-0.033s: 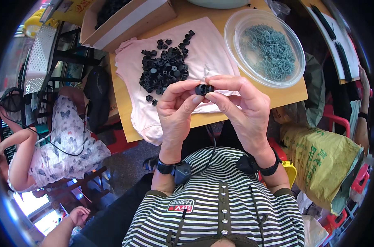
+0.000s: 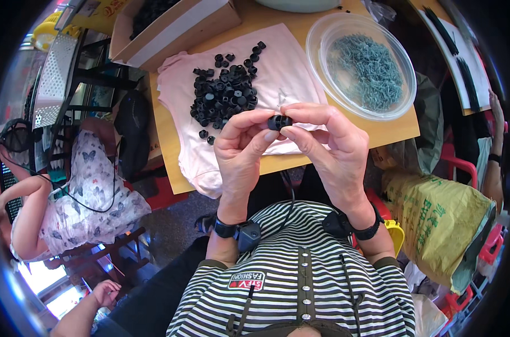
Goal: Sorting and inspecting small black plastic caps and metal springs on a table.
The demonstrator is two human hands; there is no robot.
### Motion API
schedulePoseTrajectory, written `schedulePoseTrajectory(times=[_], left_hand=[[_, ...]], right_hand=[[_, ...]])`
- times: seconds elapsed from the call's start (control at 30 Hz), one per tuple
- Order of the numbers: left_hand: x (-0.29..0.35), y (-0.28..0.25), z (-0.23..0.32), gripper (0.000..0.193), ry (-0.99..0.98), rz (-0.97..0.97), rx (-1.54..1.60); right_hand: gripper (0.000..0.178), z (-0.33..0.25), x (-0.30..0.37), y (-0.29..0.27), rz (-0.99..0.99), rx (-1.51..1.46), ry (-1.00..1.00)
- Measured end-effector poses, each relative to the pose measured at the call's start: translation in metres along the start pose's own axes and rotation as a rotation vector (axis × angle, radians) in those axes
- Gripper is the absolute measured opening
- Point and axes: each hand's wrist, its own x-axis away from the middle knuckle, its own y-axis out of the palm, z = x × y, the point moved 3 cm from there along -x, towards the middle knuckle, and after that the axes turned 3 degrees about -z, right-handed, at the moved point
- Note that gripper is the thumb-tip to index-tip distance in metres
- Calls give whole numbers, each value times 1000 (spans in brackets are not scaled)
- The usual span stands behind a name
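Above the near edge of a pink cloth (image 2: pixel 288 62), my left hand (image 2: pixel 241 146) and my right hand (image 2: pixel 336 149) meet at the fingertips. Thumbs and forefingers of both pinch a small black round plastic part (image 2: pixel 279 122), with a lighter gap across its middle. Whether it is one part or two pressed together, I cannot tell. Left of my hands lies a heap of similar black plastic parts (image 2: pixel 221 95). A few thin grey screws (image 2: pixel 282 95) rest on the cloth just beyond my fingers.
A clear round tub (image 2: pixel 316 78) of grey-blue screws stands on the wooden table (image 2: pixel 168 163) at right. Far left is a cardboard box (image 2: pixel 182 33) with black parts. A yellow sack (image 2: pixel 440 224) sits at lower right; a person in a butterfly-print garment (image 2: pixel 92 196) is at left.
The black part has turned slightly between my fingertips, and its gap shows a little differently. Both hands stay in the same place.
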Motion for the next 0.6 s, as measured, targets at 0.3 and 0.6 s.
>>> schedulePoseTrajectory(times=[0.3,0.6], left_hand=[[-2,-4,1,26,32,-52,-102],[-1,-3,-1,26,12,-73,-88]], right_hand=[[25,-4,1,-4,-8,355,-184],[21,-4,3,-4,-10,357,-182]])
